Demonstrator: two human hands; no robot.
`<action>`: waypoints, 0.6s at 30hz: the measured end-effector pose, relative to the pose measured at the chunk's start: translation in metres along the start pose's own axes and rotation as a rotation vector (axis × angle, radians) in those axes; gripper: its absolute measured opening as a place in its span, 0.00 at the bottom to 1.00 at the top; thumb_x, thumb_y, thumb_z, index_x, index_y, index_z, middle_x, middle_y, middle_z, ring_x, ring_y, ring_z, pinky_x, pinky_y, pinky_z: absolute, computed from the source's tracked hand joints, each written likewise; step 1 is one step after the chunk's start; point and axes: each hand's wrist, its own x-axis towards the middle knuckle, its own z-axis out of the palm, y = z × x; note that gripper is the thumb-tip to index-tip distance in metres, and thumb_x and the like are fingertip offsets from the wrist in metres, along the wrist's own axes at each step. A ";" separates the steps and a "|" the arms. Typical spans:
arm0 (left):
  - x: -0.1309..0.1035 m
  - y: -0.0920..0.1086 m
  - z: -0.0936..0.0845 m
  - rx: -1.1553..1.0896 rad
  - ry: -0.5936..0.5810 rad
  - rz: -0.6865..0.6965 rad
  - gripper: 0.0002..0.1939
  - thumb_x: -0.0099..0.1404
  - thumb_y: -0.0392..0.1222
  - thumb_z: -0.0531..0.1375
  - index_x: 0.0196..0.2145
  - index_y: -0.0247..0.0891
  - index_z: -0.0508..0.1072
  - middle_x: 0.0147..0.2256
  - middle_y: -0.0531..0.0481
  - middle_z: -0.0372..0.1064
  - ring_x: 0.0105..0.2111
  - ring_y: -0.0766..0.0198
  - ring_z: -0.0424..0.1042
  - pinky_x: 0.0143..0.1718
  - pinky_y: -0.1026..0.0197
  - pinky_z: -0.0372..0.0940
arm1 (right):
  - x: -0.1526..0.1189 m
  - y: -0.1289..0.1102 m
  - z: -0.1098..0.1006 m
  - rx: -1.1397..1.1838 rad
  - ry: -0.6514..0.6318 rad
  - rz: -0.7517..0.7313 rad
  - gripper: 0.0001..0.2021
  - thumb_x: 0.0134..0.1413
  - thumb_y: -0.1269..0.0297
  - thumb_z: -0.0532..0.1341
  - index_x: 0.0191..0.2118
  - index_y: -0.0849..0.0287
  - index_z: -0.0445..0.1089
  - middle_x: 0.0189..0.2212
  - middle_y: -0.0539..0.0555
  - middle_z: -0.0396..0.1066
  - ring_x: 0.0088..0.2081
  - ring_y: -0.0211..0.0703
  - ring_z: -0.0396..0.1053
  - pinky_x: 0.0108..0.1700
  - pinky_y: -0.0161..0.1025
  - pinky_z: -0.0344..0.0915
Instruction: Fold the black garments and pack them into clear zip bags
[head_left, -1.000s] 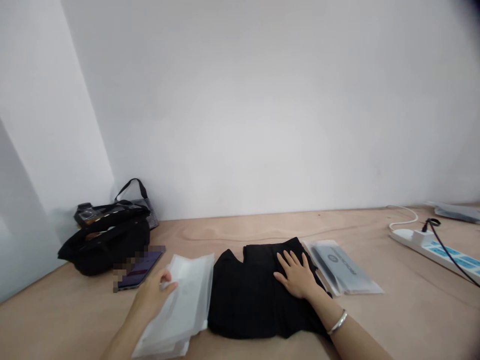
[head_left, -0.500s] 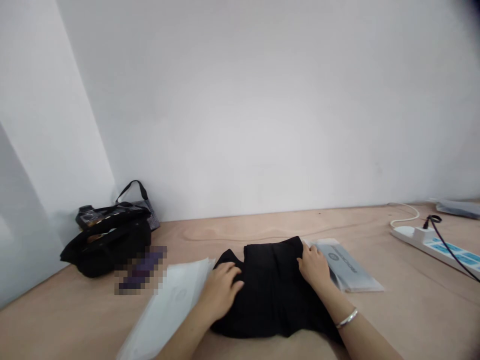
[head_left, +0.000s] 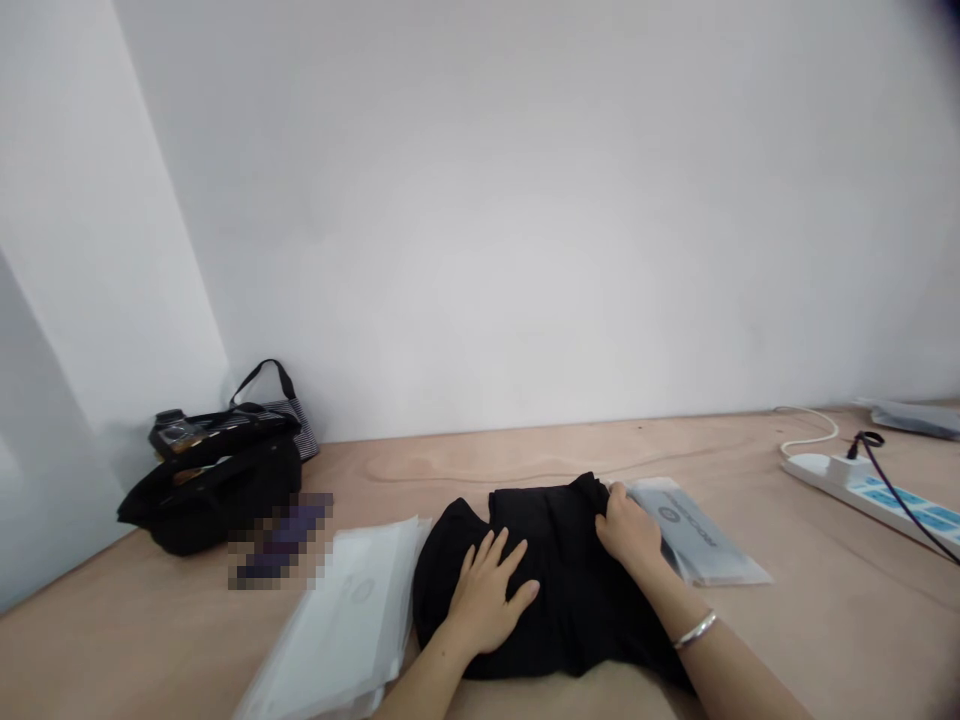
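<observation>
A black garment, its exact kind unclear, lies spread on the wooden table in front of me. My left hand rests flat on its left part with the fingers spread. At the upper right corner, my right hand is closed on the cloth, which bunches slightly there. Left of the garment lies a stack of frosted plastic bags. To its right, partly behind my right hand, is a packed plastic bag with dark printing.
A black bag stands at the left, with a striped bag behind it. A blurred-out purple item lies close by. At the right are a power strip with cables and another plastic package.
My left hand has moved right from the garment's left edge onto its middle-left, fingers now spread. At the upper right corner, the cloth has become bunched by my right hand.
</observation>
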 end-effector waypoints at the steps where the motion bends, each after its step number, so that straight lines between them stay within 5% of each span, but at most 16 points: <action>1: 0.000 0.000 0.000 -0.002 0.004 -0.002 0.28 0.62 0.59 0.45 0.58 0.51 0.51 0.61 0.52 0.41 0.61 0.55 0.37 0.58 0.47 0.38 | 0.000 -0.003 -0.004 0.010 0.005 -0.008 0.18 0.49 0.69 0.50 0.48 0.65 0.56 0.37 0.63 0.68 0.39 0.53 0.68 0.37 0.44 0.60; 8: 0.002 0.000 0.003 0.021 0.045 -0.172 0.45 0.56 0.62 0.49 0.61 0.31 0.39 0.62 0.42 0.35 0.61 0.54 0.34 0.59 0.51 0.36 | -0.008 -0.055 -0.028 0.287 0.034 -0.089 0.21 0.49 0.65 0.51 0.51 0.59 0.52 0.43 0.60 0.66 0.40 0.50 0.67 0.36 0.40 0.60; 12: -0.003 0.000 0.002 0.166 0.069 -0.336 0.55 0.49 0.71 0.45 0.60 0.21 0.43 0.60 0.32 0.35 0.60 0.43 0.29 0.56 0.39 0.26 | -0.023 -0.092 -0.012 0.407 0.018 -0.248 0.21 0.50 0.64 0.52 0.51 0.59 0.53 0.44 0.60 0.65 0.42 0.50 0.66 0.38 0.41 0.60; 18: -0.007 0.000 0.000 0.209 0.021 -0.396 0.58 0.45 0.74 0.44 0.58 0.19 0.48 0.59 0.28 0.39 0.60 0.42 0.34 0.56 0.41 0.28 | -0.039 -0.112 0.018 0.539 -0.167 -0.597 0.18 0.56 0.61 0.51 0.50 0.64 0.59 0.39 0.59 0.69 0.40 0.44 0.67 0.42 0.37 0.61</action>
